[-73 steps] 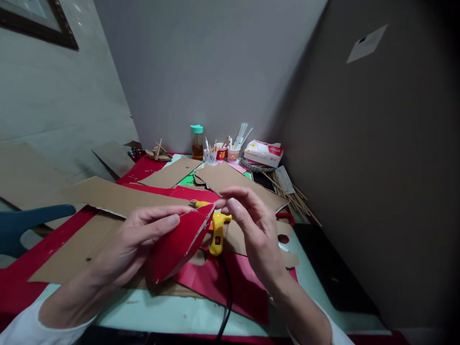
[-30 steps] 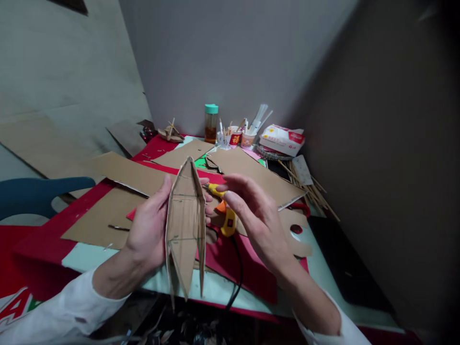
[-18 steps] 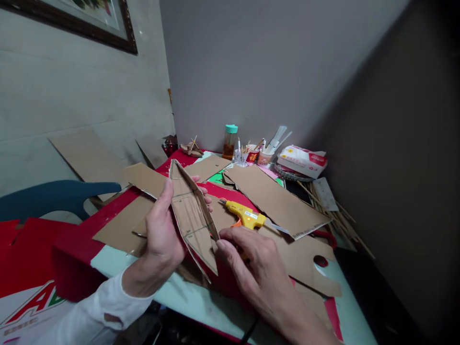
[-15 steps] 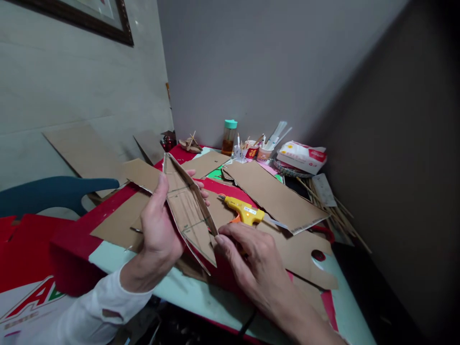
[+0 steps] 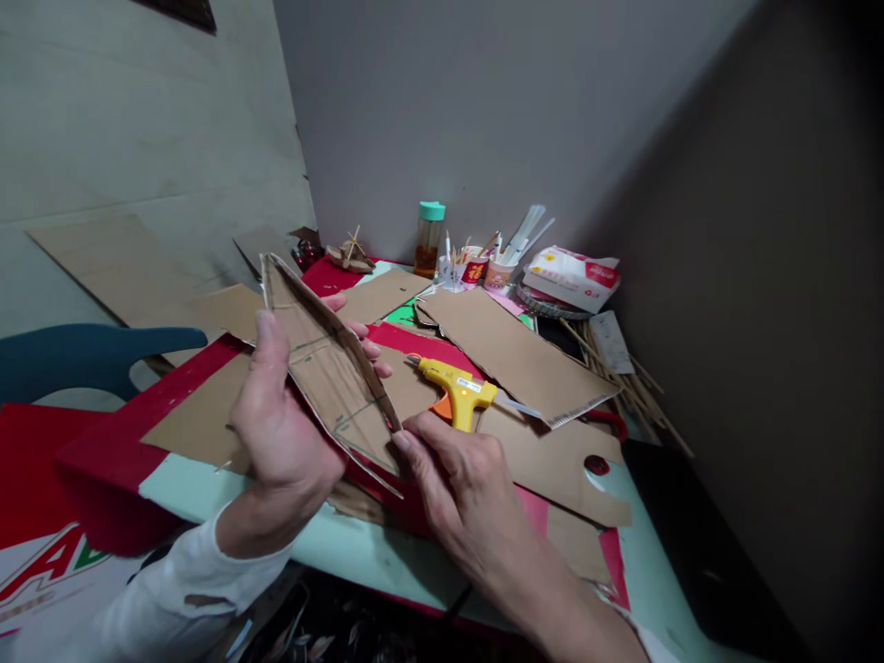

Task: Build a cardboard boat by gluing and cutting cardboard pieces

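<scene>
In the head view, the containers stand in a row at the far end of the worktop, against the wall. A bottle with a teal cap holds amber liquid. Just beside it are a red-printed cup and a pale cup, both stuffed with upright sticks and pens, and long white sticks lean out of the pale one. To their right a tissue pack rests on a round plate, with a bundle of thin sticks lying loose nearby. Nearer, the left hand is closed round a cardboard boat. The thumb runs up the near wall and the fingers wrap behind the far wall, their tips showing past its edge. The boat is held above the worktop, its open inside facing the camera, its pointed end up and to the left, and pencil lines show on its floor. The right hand is loosely curled, its fingertips gathered at the lower end of the boat's right wall and touching the edge. Whether they pinch it or only press on it cannot be told. Just beyond that hand a yellow glue gun lies on its side on flat cardboard sheets, which overlap red paper.
</scene>
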### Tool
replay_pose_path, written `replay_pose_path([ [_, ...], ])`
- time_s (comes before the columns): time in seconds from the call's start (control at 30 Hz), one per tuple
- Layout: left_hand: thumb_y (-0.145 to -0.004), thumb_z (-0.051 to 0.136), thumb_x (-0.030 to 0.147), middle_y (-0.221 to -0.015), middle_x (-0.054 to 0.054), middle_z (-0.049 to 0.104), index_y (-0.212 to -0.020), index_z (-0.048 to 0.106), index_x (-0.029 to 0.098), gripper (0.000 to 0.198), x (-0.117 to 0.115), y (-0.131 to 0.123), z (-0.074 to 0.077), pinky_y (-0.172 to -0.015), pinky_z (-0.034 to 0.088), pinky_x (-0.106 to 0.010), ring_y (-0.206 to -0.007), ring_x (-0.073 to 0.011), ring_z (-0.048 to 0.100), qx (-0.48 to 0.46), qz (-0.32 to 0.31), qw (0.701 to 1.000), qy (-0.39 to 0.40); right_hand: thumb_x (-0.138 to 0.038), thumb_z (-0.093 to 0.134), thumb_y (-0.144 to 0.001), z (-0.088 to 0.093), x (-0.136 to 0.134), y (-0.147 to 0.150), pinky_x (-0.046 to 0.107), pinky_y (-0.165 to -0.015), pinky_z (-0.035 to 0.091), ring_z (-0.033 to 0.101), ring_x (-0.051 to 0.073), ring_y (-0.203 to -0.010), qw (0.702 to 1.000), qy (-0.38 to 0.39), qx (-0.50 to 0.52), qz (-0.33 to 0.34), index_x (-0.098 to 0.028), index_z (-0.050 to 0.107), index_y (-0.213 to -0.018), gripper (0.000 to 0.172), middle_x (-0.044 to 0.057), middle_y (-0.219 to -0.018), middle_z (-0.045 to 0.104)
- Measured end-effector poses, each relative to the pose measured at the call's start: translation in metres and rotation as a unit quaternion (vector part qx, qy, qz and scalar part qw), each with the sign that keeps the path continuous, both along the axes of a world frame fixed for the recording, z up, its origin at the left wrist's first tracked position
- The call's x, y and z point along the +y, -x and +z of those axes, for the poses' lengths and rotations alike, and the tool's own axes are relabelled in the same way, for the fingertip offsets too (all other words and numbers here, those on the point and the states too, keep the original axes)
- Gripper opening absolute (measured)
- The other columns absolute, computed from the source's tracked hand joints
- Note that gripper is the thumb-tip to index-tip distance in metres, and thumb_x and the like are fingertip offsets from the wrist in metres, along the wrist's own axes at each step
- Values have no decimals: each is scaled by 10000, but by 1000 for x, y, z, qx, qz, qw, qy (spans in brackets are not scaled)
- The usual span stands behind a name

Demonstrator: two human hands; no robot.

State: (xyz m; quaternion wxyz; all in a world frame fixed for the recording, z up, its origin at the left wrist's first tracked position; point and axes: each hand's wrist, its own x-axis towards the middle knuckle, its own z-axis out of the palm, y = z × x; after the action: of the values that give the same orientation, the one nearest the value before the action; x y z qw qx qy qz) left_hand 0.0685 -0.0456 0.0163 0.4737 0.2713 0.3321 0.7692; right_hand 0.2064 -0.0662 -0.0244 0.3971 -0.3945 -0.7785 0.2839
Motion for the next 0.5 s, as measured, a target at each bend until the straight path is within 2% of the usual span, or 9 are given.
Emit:
replay_pose_path([
  [0.07, -1050, 310, 468, -784, -11, 744, -937, 773, 236, 530, 2, -1, 0, -682, 581, -278, -721, -178, 695, -10, 12, 1000, 2, -205, 447, -1021, -1, -1, 2, 257, -544, 314, 386, 106, -535, 1000, -5, -3, -11, -202, 522, -760, 272, -45, -620, 445],
  [0.17, -1058, 281, 454, -768, -16, 748, -979, 775, 237, 545, 5, 0, 0, -695, 583, -280, -724, -176, 708, -28, 24, 999, -12, -254, 484, -1017, 0, -4, 2, 253, -588, 417, 547, 137, -615, 1000, -16, 4, -22, -191, 639, -986, 171, 0, -727, 621],
  [0.23, -1056, 300, 452, -781, -23, 759, -1009, 773, 230, 524, 5, 1, 0, -726, 590, -280, -740, -175, 719, -36, 29, 999, -24, -301, 548, -988, 0, -5, 2, 279, -704, 516, 669, 186, -807, 999, -15, 23, -29, -189, 636, -1199, 255, 60, -938, 728],
  [0.3, -1052, 320, 452, -829, -38, 777, -1060, 763, 217, 502, 4, 2, -1, -768, 599, -296, -770, -185, 734, -40, 19, 999, -29, -326, 576, -967, 1, -4, 0, 321, -783, 568, 708, 221, -926, 998, 2, 52, -33, -201, 621, -1289, 349, 87, -1074, 745],
  [0.43, -1041, 363, 451, -1015, -77, 790, -1223, 701, 225, 446, -2, 3, -5, -903, 594, -409, -988, -261, 742, -48, -33, 997, -45, -378, 611, -933, 3, 5, -3, 293, -597, 604, 704, 164, -639, 982, 92, 162, -35, -214, 696, -1186, 313, 80, -1020, 746],
  [0.5, -1026, 400, 461, -1105, -104, 775, -1277, 669, 213, 444, -6, 6, -7, -981, 562, -462, -1101, -291, 708, -43, -52, 996, -57, -401, 654, -894, 4, 12, -7, 290, -574, 601, 697, 161, -622, 970, 124, 202, -47, -200, 725, -1131, 318, 87, -1009, 750],
])
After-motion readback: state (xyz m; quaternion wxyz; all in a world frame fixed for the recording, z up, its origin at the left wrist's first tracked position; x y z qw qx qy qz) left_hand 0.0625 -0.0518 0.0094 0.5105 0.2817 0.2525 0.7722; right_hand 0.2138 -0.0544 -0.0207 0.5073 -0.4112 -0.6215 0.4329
